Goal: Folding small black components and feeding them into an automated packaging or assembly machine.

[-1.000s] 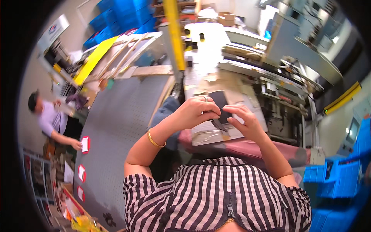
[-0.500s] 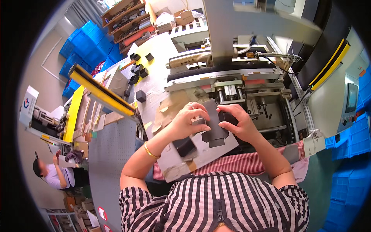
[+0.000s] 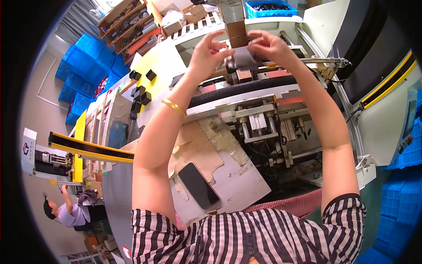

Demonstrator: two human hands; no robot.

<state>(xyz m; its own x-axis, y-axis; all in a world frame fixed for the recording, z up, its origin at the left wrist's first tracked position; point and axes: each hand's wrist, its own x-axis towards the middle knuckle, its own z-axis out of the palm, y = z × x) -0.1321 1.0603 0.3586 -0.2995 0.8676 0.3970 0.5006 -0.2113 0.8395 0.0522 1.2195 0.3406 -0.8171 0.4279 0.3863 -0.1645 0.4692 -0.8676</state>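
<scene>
While reaching over the machine [image 3: 263,114], both hands are gripping a small grey box [image 3: 242,58] above its feed end.
Left hand [image 3: 209,53] and right hand [image 3: 268,46] are pinching it closed-fingered; since each is holding only an edge, it could be slipping into the rollers [image 3: 246,88].

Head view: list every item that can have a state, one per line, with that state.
Grey box: held up between both hands above the machine.
Left hand: gripping the box's left end.
Right hand: gripping the box's right end.
Phone: lying flat on the worn board, screen dark.
Worn board: top layer torn and peeling.
Small black boxes: scattered loose on the yellow surface.
Blue crates: stacked.
</scene>
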